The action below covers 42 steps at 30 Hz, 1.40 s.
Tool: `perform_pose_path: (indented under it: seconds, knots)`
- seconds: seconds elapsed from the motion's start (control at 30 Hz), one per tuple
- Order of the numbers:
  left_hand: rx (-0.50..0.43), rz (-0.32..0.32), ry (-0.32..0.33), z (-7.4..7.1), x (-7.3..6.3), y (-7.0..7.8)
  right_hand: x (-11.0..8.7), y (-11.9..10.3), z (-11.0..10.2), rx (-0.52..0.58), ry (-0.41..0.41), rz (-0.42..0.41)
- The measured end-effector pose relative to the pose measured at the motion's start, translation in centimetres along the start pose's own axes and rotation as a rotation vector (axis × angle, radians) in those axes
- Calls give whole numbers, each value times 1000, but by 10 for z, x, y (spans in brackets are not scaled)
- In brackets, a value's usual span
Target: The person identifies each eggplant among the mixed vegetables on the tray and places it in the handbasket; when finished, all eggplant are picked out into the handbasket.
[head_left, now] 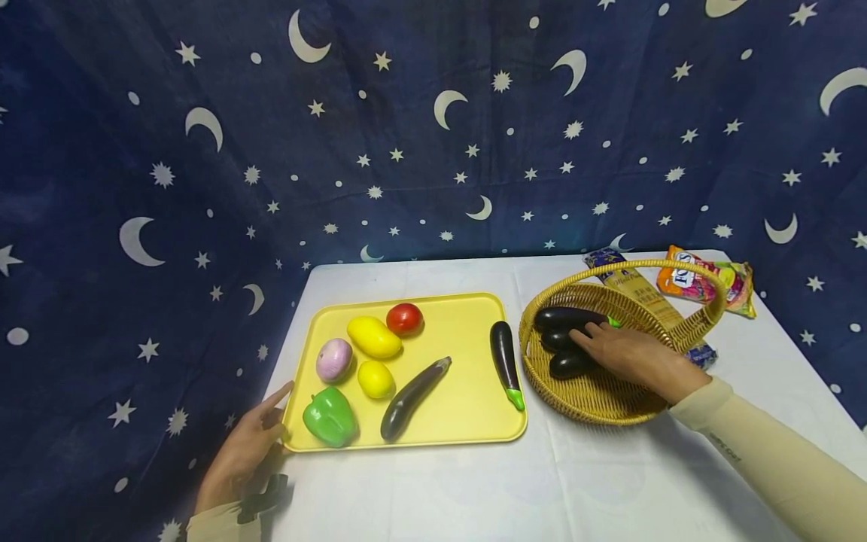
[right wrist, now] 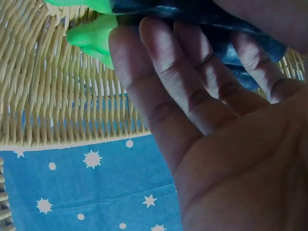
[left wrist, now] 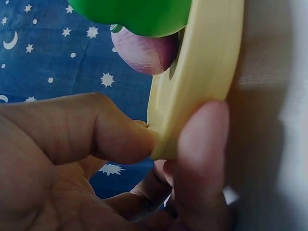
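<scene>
My left hand (head_left: pixel 245 446) pinches the near left corner of a yellow tray (head_left: pixel 467 410) between thumb and fingers. On the tray lie a green bell pepper (head_left: pixel 330 417), a purple onion (head_left: pixel 334 360), a yellow mango (head_left: pixel 373 336), a lemon (head_left: pixel 375 379), a tomato (head_left: pixel 405 320), a long dark eggplant (head_left: pixel 413 399) and a green-stemmed eggplant (head_left: pixel 504 354). Inside a wicker basket (head_left: pixel 576 409) my right hand (head_left: pixel 633 354) reaches over several dark eggplants (head_left: pixel 569 318). Its fairly straight fingers touch a green-stemmed eggplant (right wrist: pixel 134 20) in the right wrist view; the thumb is partly out of frame.
Behind the basket, whose handle (head_left: pixel 630 263) arches upward, lie a long golden-and-blue packet (head_left: pixel 640 290) and a colourful snack bag (head_left: pixel 704 278). A white cloth covers the table (head_left: pixel 474 497). A dark blue curtain (head_left: pixel 406 135) with moons and stars hangs behind.
</scene>
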State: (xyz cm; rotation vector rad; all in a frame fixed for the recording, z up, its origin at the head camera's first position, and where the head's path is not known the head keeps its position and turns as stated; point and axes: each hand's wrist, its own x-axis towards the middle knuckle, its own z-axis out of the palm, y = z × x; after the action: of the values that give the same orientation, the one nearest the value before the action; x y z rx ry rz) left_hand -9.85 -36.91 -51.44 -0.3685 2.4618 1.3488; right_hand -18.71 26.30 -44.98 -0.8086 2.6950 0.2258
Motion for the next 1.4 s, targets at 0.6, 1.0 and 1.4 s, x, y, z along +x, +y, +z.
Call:
perform_pose_path:
  seconds: [0.6,1.0,1.4]
  knots:
    - [-6,9,23,2,2,0,-26,-17,-32,111,320,-35]
    - [-40,-3,15,3,1,0,-40,-84,-73,140,745,-355]
    - [-35,-14,18,0,0,3,30,-160,-42,363,706,-448]
